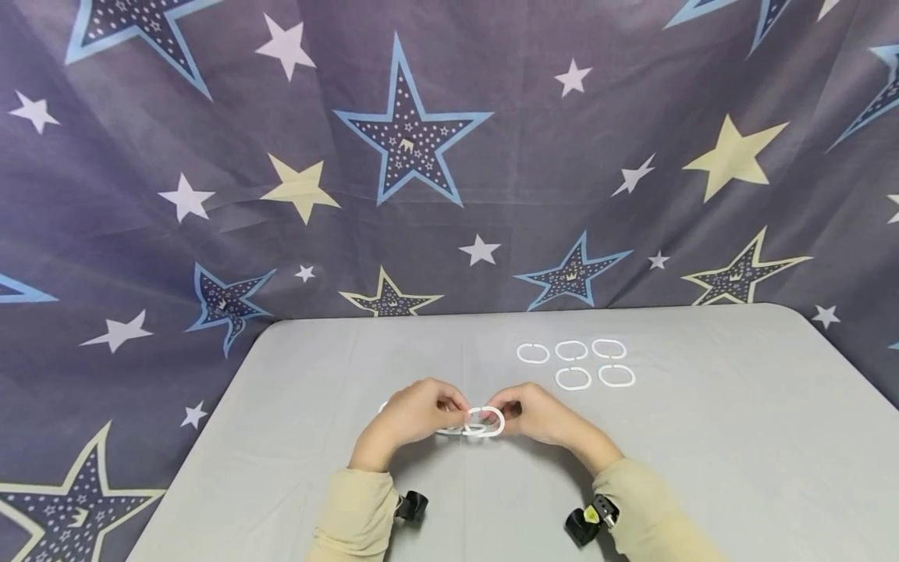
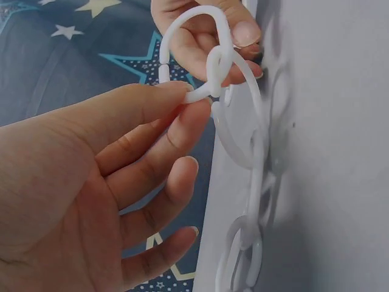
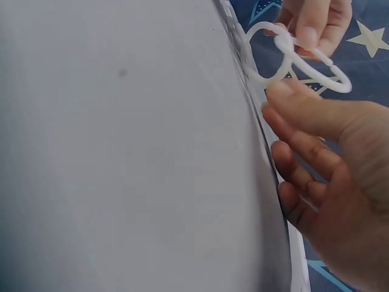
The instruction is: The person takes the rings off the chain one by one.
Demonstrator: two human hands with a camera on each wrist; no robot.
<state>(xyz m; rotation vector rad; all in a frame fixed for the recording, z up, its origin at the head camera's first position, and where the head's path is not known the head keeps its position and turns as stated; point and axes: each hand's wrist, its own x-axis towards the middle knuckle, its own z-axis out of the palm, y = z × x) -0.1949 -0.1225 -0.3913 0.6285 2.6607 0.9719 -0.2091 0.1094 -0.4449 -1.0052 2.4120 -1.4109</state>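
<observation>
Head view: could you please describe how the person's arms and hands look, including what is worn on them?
The left sleeve and right sleeve are plain light beige. Beside each cuff sits a small black device; the right one has a yellow marking. The left hand and right hand wear no gloves.

White oval link, looped through a white chain
I see the link tilted, upper centre of my left wrist view; the chain trails to the bottom edge.
</observation>
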